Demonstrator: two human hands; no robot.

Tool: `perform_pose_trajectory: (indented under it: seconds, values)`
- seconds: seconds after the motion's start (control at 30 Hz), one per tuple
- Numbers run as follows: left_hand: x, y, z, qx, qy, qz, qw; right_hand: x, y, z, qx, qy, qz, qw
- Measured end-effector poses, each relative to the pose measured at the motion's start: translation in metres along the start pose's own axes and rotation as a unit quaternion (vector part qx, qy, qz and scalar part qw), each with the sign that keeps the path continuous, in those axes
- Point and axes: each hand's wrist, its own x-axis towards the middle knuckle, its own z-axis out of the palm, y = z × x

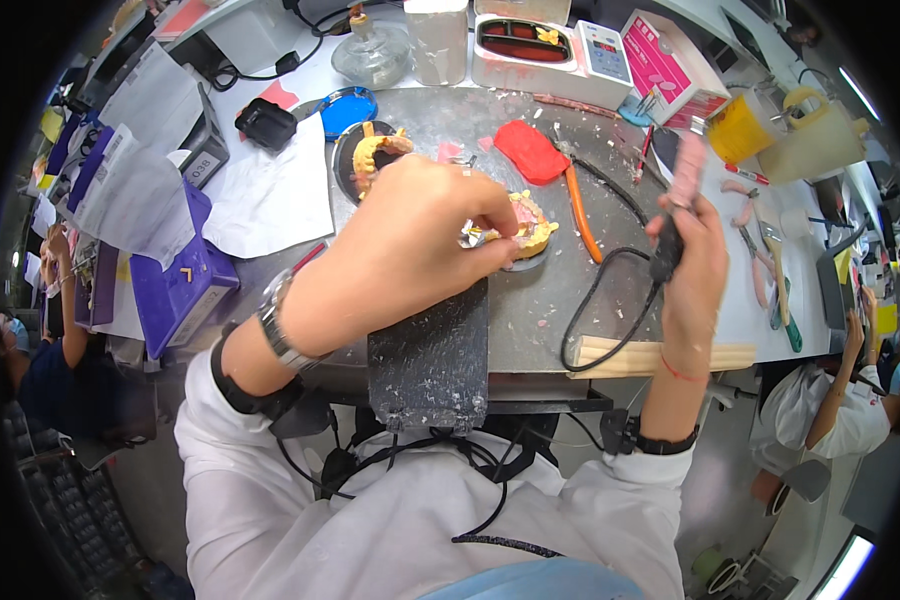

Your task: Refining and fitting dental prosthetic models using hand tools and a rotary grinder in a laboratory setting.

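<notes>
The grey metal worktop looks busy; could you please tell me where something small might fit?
Mostly bare, lightly speckled: the worktop patch between the black block, the dental model and the cable loop. It is crowded around the left hand, along the back by the wax heater, and among the hand tools at right.

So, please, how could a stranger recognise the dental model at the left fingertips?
Find the grey metal worktop, then the left hand above it. At its fingertips is the yellowish dental model. Pink shows inside its curve, whereas the other model, farther left, overlaps a dark round disc.
</notes>
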Motion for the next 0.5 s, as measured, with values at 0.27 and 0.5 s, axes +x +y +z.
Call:
perform_pose_trajectory:
  seconds: [0.27,0.5]
  values:
    - [-0.085,0.06,-0.02,-0.34,0.102,-0.206,0.912,-0.097,-0.052,-0.022,0.108,-0.197,-0.02,0.974]
    - [-0.131,0.082,0.024,-0.612,0.175,-0.16,0.755,-0.157,-0.074,0.049,-0.08,-0.303,-0.2,0.928]
